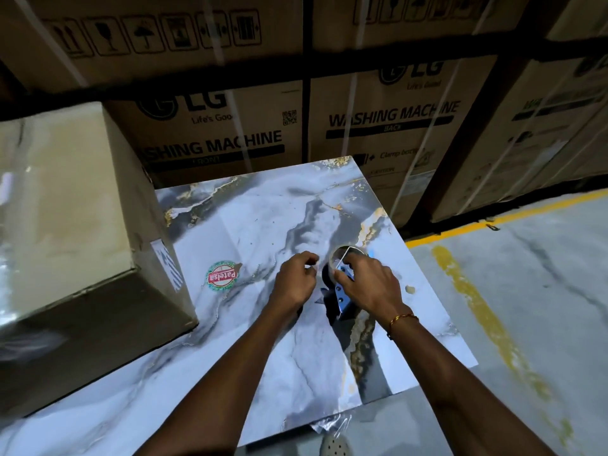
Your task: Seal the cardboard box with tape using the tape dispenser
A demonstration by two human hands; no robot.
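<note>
Both hands sit over the middle of the marbled grey-white tabletop [263,218], close together but not touching. Right hand [368,284] is wrapped over the blue metal tape dispenser [343,299], fingers curled down on its frame. The roll of clear tape [345,255] loaded in the dispenser pokes out just beyond the knuckles. Left hand [294,279] is just beside the dispenser with fingertips pinched together; probably on the tape's loose end, but that's too small to confirm. A thin gold bracelet [403,320] is on the right wrist.

The dispenser's lower end rests on the tabletop under the right palm, partly hidden by it.

Left of the left hand, a round red-and-green sticker [223,277] is on the tabletop surface. Further left, well apart from both hands, stands the plain brown cardboard box [75,205], flaps closed so contents can't be seen. It has glossy clear tape on its top and near face and a white label [166,260] on the corner facing the hands.

Beyond the hands, past the tabletop's far edge, large brown printed washing-machine cartons [378,126] are stacked as a wall, all closed and strapped. Right of the right hand is grey concrete floor [526,291] with a yellow painted line [487,320].
</note>
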